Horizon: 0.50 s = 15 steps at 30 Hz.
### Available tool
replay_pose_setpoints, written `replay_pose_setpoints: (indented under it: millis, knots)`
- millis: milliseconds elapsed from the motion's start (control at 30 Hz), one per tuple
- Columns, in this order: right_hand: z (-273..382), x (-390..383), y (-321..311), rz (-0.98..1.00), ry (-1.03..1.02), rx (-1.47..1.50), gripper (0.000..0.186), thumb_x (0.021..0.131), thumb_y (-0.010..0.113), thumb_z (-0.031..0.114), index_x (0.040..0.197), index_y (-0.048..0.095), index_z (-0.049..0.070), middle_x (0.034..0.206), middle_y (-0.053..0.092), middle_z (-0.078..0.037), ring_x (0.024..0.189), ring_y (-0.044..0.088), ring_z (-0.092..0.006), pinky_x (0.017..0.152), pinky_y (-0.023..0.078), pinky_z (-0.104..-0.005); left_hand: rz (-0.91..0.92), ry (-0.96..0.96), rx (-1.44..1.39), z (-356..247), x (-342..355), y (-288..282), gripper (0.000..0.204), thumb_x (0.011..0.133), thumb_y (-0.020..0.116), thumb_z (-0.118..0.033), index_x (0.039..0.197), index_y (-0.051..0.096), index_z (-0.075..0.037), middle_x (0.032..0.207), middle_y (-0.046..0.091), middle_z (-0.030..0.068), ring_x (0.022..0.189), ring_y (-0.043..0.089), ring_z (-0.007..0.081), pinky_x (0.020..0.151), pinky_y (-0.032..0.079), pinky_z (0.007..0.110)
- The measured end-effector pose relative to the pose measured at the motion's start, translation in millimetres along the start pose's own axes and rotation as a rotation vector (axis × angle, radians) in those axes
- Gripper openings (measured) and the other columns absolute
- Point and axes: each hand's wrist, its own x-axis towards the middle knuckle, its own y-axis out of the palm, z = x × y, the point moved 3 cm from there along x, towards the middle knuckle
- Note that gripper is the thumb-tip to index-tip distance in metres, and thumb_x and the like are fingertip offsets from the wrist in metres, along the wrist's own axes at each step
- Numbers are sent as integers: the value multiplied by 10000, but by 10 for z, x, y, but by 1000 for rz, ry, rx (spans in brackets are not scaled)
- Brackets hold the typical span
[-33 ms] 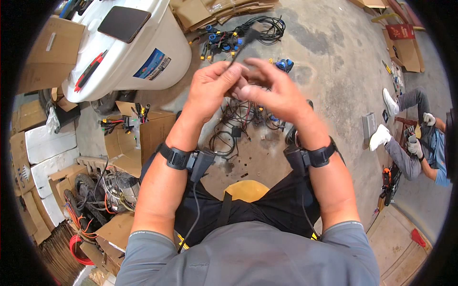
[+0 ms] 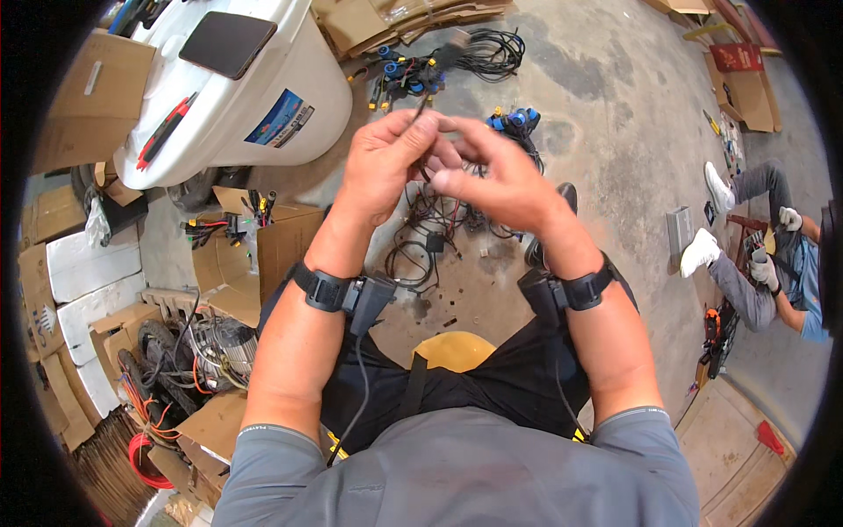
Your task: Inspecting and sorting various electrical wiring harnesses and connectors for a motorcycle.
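Observation:
Thumb and fingers of my left hand (image 2: 393, 158) pinch a black cable (image 2: 419, 112). Its upper end rises beyond the hand toward a blurred dark plug (image 2: 451, 54). My right hand (image 2: 500, 171) is curled against the left fingertips, closed about the lower stretch of the cable, which its fingers partly hide. Both hands are raised over the floor between my knees. Below them lies a loose tangle of black cables (image 2: 413, 255) with small connectors. Farther off rest a cable bundle with blue and yellow connectors (image 2: 413, 75) and a smaller bundle with blue connectors (image 2: 520, 121).
At the left stands a white tub (image 2: 307, 114) bearing a phone (image 2: 228, 44) and red-black pliers (image 2: 165, 132). An open cardboard box (image 2: 228, 272) with wires is near my left arm. A yellow round seat (image 2: 452, 351) lies beneath me. On the right sits a gloved person (image 2: 773, 263).
The dark plug on the cable has shifted slightly left and up. My right hand has moved a little down and left, uncovering more of the blue connectors behind it.

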Motion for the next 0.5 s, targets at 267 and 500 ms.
replay_pose_setpoints:
  millis: [267, 500]
  knots:
    - [20, -35, 116, 24, 62, -187, 418, 903, 596, 206, 1251, 511, -8, 997, 647, -150, 891, 627, -197, 802, 499, -337, -139, 113, -96, -127, 24, -212, 250, 972, 537, -264, 999, 600, -23, 845, 674, 114, 727, 650, 201, 674, 543, 330]
    - [5, -46, 96, 37, 92, -122, 272, 923, 560, 212, 1061, 574, -22, 775, 628, -102, 710, 611, -177, 670, 491, -330, -236, 153, -62, -227, 12, -280, 246, 960, 562, -271, 955, 628, -34, 841, 677, 106, 727, 645, 176, 646, 512, 288]
